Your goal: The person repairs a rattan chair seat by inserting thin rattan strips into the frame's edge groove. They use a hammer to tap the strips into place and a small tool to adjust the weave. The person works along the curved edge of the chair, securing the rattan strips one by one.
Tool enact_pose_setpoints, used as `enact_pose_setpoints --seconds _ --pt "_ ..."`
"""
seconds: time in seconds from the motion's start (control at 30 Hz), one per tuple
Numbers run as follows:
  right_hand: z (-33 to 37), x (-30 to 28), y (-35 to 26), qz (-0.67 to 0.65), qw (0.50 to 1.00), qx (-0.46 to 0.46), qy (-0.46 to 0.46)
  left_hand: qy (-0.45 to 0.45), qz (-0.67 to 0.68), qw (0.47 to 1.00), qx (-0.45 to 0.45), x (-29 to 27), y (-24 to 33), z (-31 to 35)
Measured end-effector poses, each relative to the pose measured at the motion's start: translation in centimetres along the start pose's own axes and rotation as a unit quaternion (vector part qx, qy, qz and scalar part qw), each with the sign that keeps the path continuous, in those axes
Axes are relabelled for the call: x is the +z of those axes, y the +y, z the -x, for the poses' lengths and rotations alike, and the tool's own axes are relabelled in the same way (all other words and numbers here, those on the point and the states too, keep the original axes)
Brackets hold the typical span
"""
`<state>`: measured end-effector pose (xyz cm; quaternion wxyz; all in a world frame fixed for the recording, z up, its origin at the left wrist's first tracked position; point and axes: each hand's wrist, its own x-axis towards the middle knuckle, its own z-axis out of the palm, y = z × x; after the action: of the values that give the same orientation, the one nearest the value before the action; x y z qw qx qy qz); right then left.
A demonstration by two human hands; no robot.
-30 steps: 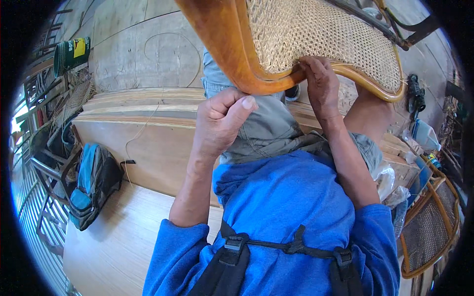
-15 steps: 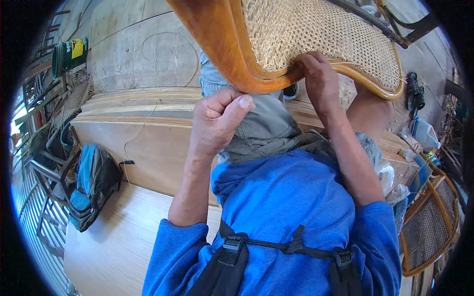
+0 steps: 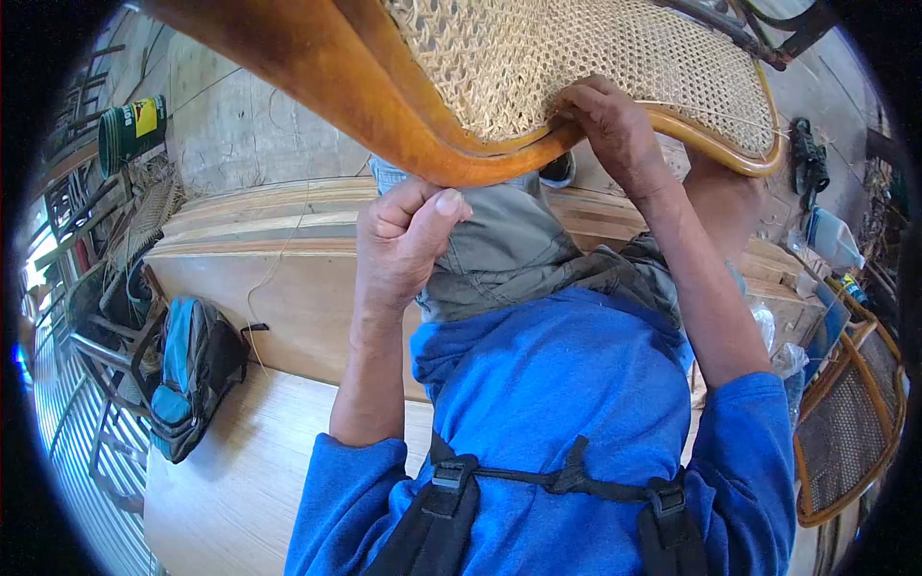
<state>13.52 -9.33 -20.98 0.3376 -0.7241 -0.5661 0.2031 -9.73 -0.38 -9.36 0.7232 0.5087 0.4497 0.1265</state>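
Across my legs lies a curved, varnished wooden chair frame (image 3: 423,158) filled with woven cane webbing (image 3: 615,53). My right hand (image 3: 615,134) rests at the frame's inner edge, its fingers bent together against the border of the webbing. Their tips are hidden, so what they pinch is unclear. A thin pale cane strand (image 3: 706,108) runs along the webbing's border to the right of that hand. Just below the frame's lower curve, my left hand (image 3: 408,230) is closed with the thumb pressed on the curled fingers. Anything inside it cannot be made out.
A blue and grey backpack (image 3: 187,374) stands at the left by a wooden panel (image 3: 298,307). Farther off are dark chair frames (image 3: 106,355) and a green container (image 3: 130,132). A second cane panel (image 3: 850,432) leans at the lower right, near clear plastic bags (image 3: 789,360).
The chair frame has shifted left in the picture. My left hand has moved a little left with its fist still closed, and my right hand slightly up along the webbing's edge.
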Motion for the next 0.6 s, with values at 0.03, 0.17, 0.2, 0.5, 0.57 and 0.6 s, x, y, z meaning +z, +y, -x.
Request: enact_pose_setpoints --seconds 0.03,0.17,0.2,0.5,0.57,0.6 --pt "0.1 0.2 0.1 -0.025 0.999 0.035 -0.006 -0.001 0.002 1.0 -0.001 0.0 0.0 0.0" --pt "0.2 0.3 -0.2 -0.027 0.999 0.006 -0.017 -0.006 -0.018 1.0 0.001 -0.3 -0.1 0.0" --pt "0.2 0.2 -0.1 -0.026 1.0 0.0 -0.016 -0.002 -0.021 1.0 0.004 -0.3 0.0 0.1" --pt "1.7 -2.0 0.7 -0.145 0.977 0.089 0.126 0.01 -0.002 1.0 -0.012 -0.1 0.4 0.1" --pt "3.9 -6.2 -2.4 -0.064 0.945 0.266 0.179 0.018 -0.001 1.0 -0.015 -0.3 0.1 0.2" --pt "5.2 -9.0 -4.4 0.065 0.909 0.374 0.169 0.02 -0.001 1.0 -0.014 -0.2 0.0 0.1"
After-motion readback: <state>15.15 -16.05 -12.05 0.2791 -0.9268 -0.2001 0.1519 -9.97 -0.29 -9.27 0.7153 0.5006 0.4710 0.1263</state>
